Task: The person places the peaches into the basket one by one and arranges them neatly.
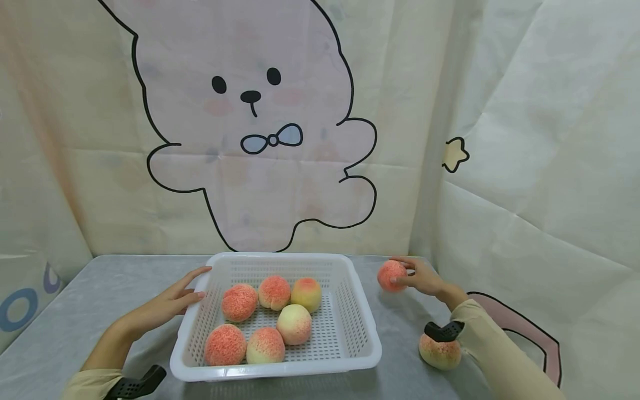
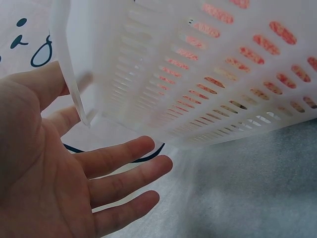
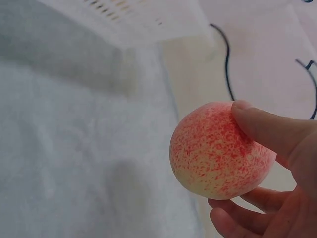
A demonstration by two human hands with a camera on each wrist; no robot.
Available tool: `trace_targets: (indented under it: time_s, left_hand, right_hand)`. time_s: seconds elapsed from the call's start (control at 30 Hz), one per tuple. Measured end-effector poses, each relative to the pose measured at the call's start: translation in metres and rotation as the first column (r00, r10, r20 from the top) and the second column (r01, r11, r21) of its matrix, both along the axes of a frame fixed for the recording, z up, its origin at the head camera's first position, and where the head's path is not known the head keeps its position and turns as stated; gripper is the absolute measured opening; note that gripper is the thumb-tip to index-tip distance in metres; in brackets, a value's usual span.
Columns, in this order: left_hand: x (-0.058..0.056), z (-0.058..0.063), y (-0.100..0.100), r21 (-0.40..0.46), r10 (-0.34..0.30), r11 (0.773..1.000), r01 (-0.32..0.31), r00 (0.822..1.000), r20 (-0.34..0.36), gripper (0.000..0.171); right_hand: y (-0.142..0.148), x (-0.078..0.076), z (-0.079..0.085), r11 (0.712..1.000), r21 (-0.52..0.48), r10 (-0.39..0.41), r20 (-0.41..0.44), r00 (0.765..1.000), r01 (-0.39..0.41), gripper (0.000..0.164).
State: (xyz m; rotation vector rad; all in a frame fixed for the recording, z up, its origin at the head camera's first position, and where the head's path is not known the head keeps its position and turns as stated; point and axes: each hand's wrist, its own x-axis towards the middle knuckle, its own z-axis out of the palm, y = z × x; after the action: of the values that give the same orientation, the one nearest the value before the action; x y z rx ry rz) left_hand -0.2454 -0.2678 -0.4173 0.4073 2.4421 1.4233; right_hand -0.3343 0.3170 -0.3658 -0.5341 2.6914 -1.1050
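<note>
A white plastic basket (image 1: 280,373) with slotted sides stands on the table with several red-and-yellow peaches (image 1: 265,345) inside. At its left rim, my left hand (image 1: 162,304) rests its thumb and index finger on the edge; the left wrist view shows the other fingers (image 2: 126,181) extended loosely below the rim. To the right of the basket, my right hand (image 1: 424,278) holds a pinkish-red peach (image 3: 220,153) between thumb and fingers, above the table. Another peach (image 1: 440,353) lies on the table below the right wrist, partly hidden by the black wrist strap.
The grey tabletop (image 1: 400,366) extends on both sides of the basket. Behind it hangs a cream curtain (image 1: 395,139) with a cartoon animal print, and similar cloth hangs at left and right.
</note>
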Motion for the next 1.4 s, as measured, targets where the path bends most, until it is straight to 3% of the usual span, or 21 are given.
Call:
trace_targets:
  time_s: [0.3, 0.87, 1.1, 1.4]
  left_hand:
    - [0.001, 0.001, -0.001, 0.002, 0.010, 1.000, -0.010, 1.000, 0.002, 0.069]
    - [0.000, 0.000, -0.001, 0.012, 0.001, 1.000, -0.001, 1.000, -0.009, 0.069]
    - [0.000, 0.000, -0.001, 0.007, 0.003, 1.000, -0.003, 1.000, -0.006, 0.069]
    - [0.000, -0.001, 0.000, 0.010, -0.006, 1.000, 0.006, 1.000, -0.011, 0.069]
  right_hand:
    - [-0.021, 0.008, 0.030, 0.996, -0.061, 0.057, -0.029, 0.998, -0.059, 0.067]
    - [-0.061, 0.028, 0.048, 0.970, -0.110, 0.211, -0.071, 0.975, -0.218, 0.064]
    - [-0.078, 0.036, 0.048, 0.955, -0.116, 0.268, -0.068, 0.961, -0.274, 0.065]
    - [-0.095, 0.043, 0.034, 0.932, -0.145, 0.324, -0.072, 0.943, -0.331, 0.061]
